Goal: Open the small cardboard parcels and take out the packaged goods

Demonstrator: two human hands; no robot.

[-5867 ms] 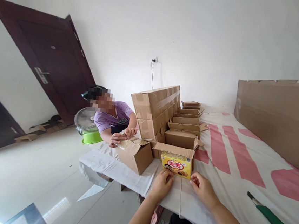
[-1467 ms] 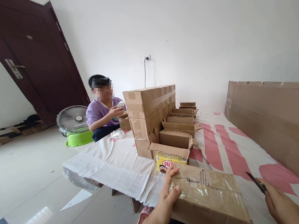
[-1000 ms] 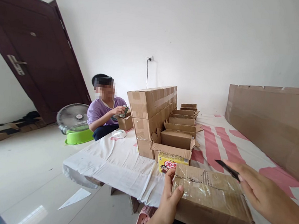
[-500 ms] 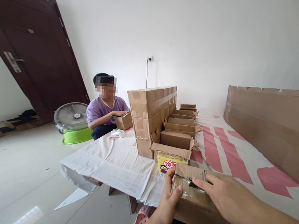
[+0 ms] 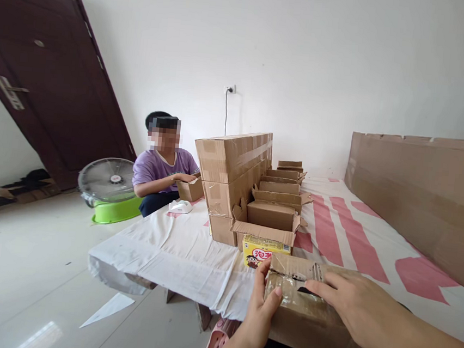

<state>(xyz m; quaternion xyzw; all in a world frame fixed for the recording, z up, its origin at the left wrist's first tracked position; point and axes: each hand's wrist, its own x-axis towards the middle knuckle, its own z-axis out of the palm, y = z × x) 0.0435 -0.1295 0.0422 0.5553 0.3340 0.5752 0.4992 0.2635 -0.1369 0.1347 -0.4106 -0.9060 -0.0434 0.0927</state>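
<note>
A taped cardboard box (image 5: 319, 330) lies in front of me at the near edge of the covered table. My left hand (image 5: 262, 308) grips its left end, thumb on the near side and fingers behind. Over the top of the box, my right hand (image 5: 347, 297) is closed, with the thumb reaching along the taped seam. A small black piece shows by that thumb; whether it is a tool or a gap in the box I cannot tell. Just behind my left fingers stands a yellow printed carton (image 5: 263, 248), partly hidden by my hand and the box.
Several open cardboard boxes (image 5: 271, 217) form a row beyond the carton, alongside stacked closed boxes (image 5: 224, 195). A person (image 5: 164, 170) at the left has a hand in a small box (image 5: 189, 190). A white tape dispenser (image 5: 180, 206) lies nearby. A long cardboard panel (image 5: 415, 186) stands at right.
The view has shifted slightly. My right thumb sits a little farther right along the seam, and more of the slit in the tape shows. My left hand keeps its grip on the box.
</note>
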